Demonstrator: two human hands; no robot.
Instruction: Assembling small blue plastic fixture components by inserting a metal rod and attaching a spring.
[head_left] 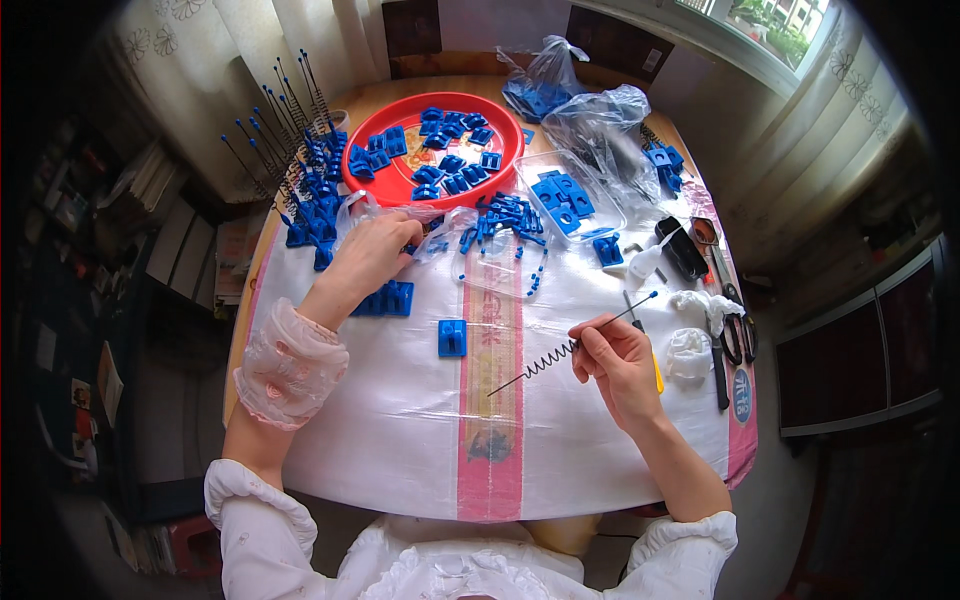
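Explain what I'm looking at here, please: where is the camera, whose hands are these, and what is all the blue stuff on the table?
There is one picture, taken by a wide fisheye camera worn on a person's head and looking down, so straight edges bend near the rim. Both forearms entering from below belong to that person.

The right hand holds in its grip a thin black rod with a coiled spring section and a blue tip. The left hand reaches into a clear plastic bag of small blue parts.

The table is covered by a white woven sheet. On it lie a red round tray of blue plastic clips, one single blue clip near the middle, finished rods standing upright at the far left, and scissors on the right.
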